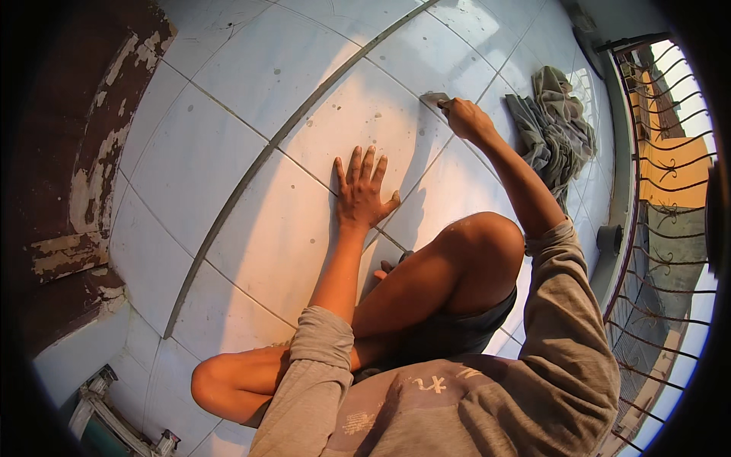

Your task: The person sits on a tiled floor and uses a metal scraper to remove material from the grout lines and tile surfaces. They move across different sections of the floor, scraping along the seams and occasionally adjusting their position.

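My left hand (pixel 362 194) lies flat on the white tiled floor (pixel 304 251) with its fingers spread, holding nothing. Farther out and to the right, my right hand (pixel 467 119) is closed around a scraper. The flat blade of the scraper (pixel 434 97) sits at the floor near a grout line; its handle is mostly hidden in my fist. Small grey spots dot the tiles between and beyond my hands. My crossed legs are close below, and part of a foot (pixel 383 270) shows under my knee.
A crumpled grey-green cloth (pixel 560 126) lies right of my right forearm. Curved metal railing (pixel 670 251) runs along the right side. A dark raised strip (pixel 251 171) crosses the floor. On the left stands a brown door (pixel 68 152) with peeling paint, and a frame-like object (pixel 114 415) is at lower left.
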A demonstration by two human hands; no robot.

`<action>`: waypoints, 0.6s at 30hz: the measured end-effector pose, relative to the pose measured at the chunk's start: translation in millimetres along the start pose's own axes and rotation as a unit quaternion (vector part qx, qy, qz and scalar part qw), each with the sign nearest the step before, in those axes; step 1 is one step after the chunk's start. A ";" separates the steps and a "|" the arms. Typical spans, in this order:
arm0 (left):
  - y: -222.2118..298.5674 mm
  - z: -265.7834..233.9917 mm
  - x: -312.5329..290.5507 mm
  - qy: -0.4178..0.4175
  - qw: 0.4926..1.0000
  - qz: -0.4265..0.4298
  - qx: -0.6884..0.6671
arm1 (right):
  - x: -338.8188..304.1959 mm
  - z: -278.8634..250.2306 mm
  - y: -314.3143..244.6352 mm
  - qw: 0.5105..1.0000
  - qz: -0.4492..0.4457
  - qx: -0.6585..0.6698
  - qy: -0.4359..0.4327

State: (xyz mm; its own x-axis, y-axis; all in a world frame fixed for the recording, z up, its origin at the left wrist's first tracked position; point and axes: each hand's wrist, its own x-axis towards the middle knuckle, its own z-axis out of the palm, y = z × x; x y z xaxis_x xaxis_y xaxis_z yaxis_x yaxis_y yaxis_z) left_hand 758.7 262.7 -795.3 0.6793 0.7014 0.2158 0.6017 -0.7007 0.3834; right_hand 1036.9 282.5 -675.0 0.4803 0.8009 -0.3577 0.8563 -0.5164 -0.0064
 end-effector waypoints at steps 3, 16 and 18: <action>-3.0 -1.1 4.9 0.011 1.000 0.000 -0.009 | 11.5 -7.3 -3.7 0.999 0.005 -0.023 -0.034; 3.8 1.3 13.1 -0.019 1.000 -0.007 0.000 | 76.3 17.7 27.3 0.997 -0.041 -0.020 0.056; -17.5 17.4 7.7 0.016 0.995 0.010 0.100 | 63.4 -0.5 -19.2 0.996 -0.080 -0.015 0.028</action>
State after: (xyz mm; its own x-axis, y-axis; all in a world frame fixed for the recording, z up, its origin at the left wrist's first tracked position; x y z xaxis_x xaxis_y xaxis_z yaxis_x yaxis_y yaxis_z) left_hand 760.7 278.1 -816.0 0.6796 0.6891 0.2515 0.6624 -0.7238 0.1934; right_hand 1051.0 343.3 -697.1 0.3461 0.8882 -0.3021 0.9277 -0.3720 -0.0310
